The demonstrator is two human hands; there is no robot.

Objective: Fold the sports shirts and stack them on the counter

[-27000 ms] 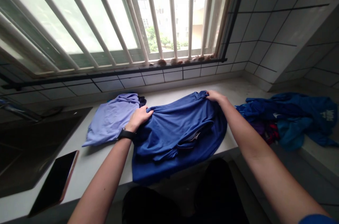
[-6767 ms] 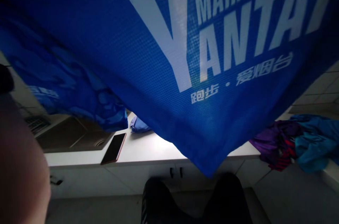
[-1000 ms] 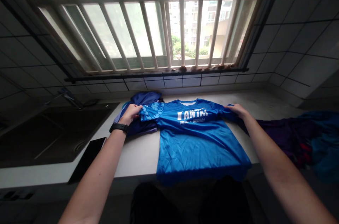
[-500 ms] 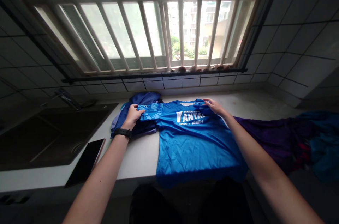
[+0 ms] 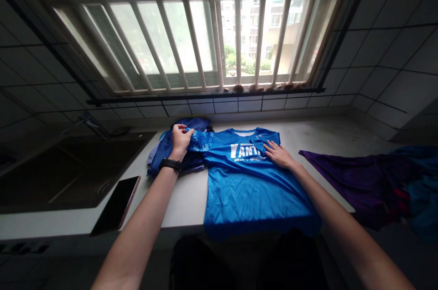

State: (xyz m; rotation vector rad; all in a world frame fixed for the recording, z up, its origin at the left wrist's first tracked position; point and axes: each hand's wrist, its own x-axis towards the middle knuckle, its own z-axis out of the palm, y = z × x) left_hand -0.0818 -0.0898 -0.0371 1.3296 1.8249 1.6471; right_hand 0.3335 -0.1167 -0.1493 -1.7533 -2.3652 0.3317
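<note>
The person wears a black wristband (image 5: 170, 164) and dark trousers (image 5: 195, 265).

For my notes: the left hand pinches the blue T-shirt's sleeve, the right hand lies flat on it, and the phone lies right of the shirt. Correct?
No: the head view shows the phone lying left of the blue T-shirt, beside the sink. The left hand on the sleeve and the right hand flat on the shirt stand.

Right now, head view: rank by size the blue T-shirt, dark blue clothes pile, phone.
Blue T-shirt looks largest. Dark blue clothes pile and phone look alike; the phone's nearness leaves them unranked.
</note>
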